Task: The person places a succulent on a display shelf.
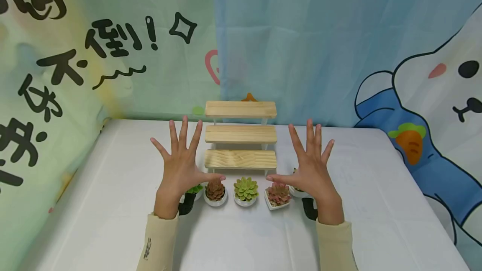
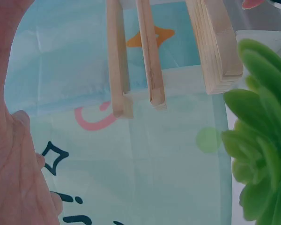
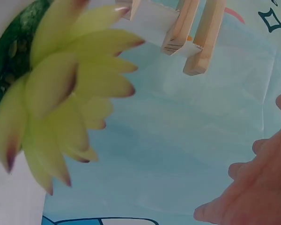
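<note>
Both hands hover over a row of small potted succulents with fingers spread wide, holding nothing. My left hand [image 1: 180, 168] is above a green succulent [image 1: 195, 189], partly hidden in the head view, and its thumb points over a brown succulent [image 1: 215, 190]. My right hand [image 1: 313, 168] covers most of another potted succulent, whose yellow-green, dark-tipped leaves [image 3: 61, 89] fill the left of the right wrist view. Its thumb reaches over a pinkish succulent [image 1: 278, 194] in an angular white pot. Between the thumbs sits a light-green succulent [image 1: 246, 189] in a round white pot.
Behind the pots stands a three-tier wooden stand [image 1: 241, 134] with pale planks on whitish supports. A white cloth [image 1: 241, 241] covers the table. Printed curtains [image 1: 301, 45] hang close behind the table's back edge and along its sides.
</note>
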`<act>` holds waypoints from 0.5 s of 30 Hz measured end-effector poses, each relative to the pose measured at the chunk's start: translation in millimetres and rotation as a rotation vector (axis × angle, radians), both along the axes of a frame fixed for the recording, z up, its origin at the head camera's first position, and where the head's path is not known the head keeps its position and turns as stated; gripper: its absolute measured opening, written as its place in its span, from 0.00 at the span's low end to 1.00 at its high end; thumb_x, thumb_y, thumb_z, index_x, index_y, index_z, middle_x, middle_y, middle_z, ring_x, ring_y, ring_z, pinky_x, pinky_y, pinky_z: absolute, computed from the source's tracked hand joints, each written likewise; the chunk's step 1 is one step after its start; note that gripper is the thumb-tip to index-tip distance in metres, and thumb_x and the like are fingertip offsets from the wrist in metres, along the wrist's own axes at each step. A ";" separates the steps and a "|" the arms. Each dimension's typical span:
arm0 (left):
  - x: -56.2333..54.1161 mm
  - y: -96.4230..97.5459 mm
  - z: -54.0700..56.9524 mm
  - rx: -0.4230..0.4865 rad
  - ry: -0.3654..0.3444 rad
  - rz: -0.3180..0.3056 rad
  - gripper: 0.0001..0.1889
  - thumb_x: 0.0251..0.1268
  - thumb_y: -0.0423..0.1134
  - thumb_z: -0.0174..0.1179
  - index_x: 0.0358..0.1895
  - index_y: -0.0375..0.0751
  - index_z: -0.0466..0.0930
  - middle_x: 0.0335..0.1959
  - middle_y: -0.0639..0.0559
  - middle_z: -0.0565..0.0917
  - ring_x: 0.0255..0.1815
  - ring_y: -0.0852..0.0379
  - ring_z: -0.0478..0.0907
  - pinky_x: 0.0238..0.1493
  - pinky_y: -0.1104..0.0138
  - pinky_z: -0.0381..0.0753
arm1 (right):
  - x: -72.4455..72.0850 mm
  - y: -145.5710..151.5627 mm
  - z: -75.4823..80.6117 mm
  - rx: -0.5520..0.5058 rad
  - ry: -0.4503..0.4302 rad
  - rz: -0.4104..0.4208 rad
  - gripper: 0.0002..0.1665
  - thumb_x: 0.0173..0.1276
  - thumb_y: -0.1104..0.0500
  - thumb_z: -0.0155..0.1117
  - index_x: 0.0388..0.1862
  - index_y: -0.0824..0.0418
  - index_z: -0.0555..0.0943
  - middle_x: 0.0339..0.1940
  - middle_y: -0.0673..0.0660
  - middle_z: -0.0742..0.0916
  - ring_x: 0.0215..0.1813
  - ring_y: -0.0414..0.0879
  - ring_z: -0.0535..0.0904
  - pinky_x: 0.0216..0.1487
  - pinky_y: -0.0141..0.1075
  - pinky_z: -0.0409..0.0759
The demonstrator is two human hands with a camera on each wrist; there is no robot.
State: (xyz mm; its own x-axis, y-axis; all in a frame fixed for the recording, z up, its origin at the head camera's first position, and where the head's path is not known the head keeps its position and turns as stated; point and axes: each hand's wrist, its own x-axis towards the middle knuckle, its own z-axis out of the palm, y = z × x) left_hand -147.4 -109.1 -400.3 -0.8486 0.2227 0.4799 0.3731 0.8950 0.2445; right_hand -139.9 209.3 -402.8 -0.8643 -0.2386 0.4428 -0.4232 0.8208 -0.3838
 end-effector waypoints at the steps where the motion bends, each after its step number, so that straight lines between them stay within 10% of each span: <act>1: 0.7 -0.8 0.1 0.002 -0.007 0.000 0.78 0.17 0.72 0.78 0.80 0.55 0.40 0.80 0.43 0.38 0.78 0.40 0.23 0.63 0.22 0.21 | 0.2 -0.9 -0.1 -0.003 0.001 0.006 0.75 0.38 0.09 0.47 0.81 0.41 0.39 0.80 0.54 0.33 0.78 0.62 0.25 0.68 0.72 0.16; 15: -6.9 -11.8 -5.0 0.183 -0.164 -0.148 0.63 0.40 0.63 0.76 0.80 0.53 0.45 0.80 0.44 0.43 0.79 0.39 0.34 0.73 0.29 0.35 | 5.7 -4.4 8.4 -0.096 -0.035 0.107 0.72 0.43 0.13 0.54 0.81 0.44 0.44 0.81 0.59 0.42 0.79 0.60 0.27 0.69 0.73 0.20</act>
State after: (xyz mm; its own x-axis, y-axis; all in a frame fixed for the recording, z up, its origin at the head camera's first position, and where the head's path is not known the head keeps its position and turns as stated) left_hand -154.3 -120.9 -405.3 -0.8832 0.2718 0.3822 0.4381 0.7692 0.4653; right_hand -134.2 204.9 -394.4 -0.8516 -0.2880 0.4380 -0.4911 0.7304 -0.4746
